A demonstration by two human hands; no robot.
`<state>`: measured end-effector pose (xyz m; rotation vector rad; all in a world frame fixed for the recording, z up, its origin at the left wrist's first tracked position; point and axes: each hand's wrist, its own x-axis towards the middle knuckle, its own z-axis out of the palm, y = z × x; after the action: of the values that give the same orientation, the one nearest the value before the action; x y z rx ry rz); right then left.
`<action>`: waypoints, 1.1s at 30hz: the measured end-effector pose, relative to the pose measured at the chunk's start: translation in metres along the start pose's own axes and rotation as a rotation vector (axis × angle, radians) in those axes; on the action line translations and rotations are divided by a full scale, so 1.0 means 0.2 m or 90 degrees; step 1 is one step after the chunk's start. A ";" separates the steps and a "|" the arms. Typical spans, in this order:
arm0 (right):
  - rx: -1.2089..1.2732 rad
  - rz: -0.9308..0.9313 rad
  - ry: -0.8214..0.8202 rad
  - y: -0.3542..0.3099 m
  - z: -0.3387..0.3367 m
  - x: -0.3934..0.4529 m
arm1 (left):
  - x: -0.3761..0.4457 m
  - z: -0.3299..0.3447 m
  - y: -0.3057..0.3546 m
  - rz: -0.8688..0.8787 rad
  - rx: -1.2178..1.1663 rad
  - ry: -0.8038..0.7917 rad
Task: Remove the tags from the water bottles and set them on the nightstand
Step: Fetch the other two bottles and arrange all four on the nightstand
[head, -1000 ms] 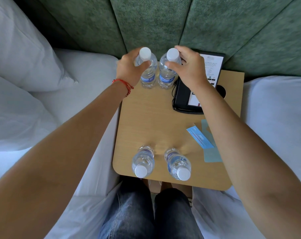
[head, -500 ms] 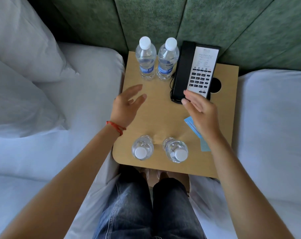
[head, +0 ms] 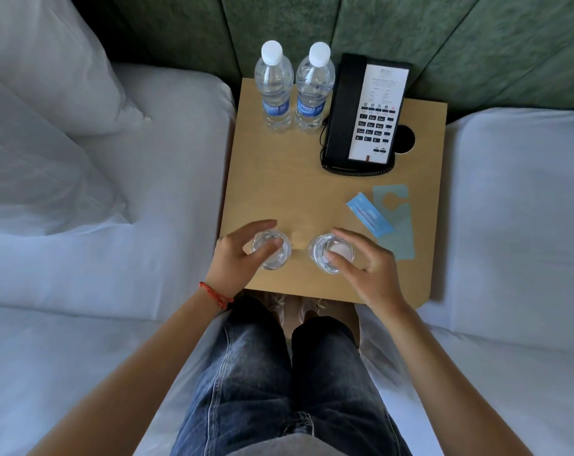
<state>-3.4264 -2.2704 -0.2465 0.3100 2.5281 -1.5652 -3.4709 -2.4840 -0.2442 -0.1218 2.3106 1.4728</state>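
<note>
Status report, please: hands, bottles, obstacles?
Left hand and right hand open, closing around the two near bottles. Far bottles upright by the phone. Nothing blocking.

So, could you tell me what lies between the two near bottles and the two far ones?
Only bare nightstand in the head view; the phone and tags sit off to the right.

Left bottle cap [head: 268,245] behind fingers [head: 266,250]

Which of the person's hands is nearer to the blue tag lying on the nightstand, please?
The right hand. It is curled over the near right bottle, just below and left of the blue tag. The left hand is around the near left bottle, farther left.
</note>
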 end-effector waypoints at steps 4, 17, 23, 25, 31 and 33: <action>-0.051 -0.029 0.024 0.05 0.03 -0.04 | -0.06 0.03 -0.05 0.077 0.069 0.027; -0.081 -0.069 0.063 0.07 0.02 0.08 | -0.01 0.02 -0.07 0.118 0.091 0.138; -0.070 -0.068 0.071 0.00 0.03 0.27 | 0.21 -0.06 0.00 0.093 0.089 0.151; -0.050 -0.059 0.081 -0.03 0.03 0.34 | 0.28 -0.08 0.01 0.102 0.099 0.153; 0.004 -0.051 0.118 -0.12 0.02 0.60 | 0.50 -0.16 0.07 0.113 0.098 0.176; 0.028 -0.029 0.114 -0.14 0.02 0.69 | 0.58 -0.19 0.10 0.130 0.108 0.181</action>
<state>-3.5665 -2.2728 -0.2575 0.4191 2.6537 -1.6827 -3.5943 -2.4932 -0.2572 -0.0511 2.7378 1.4212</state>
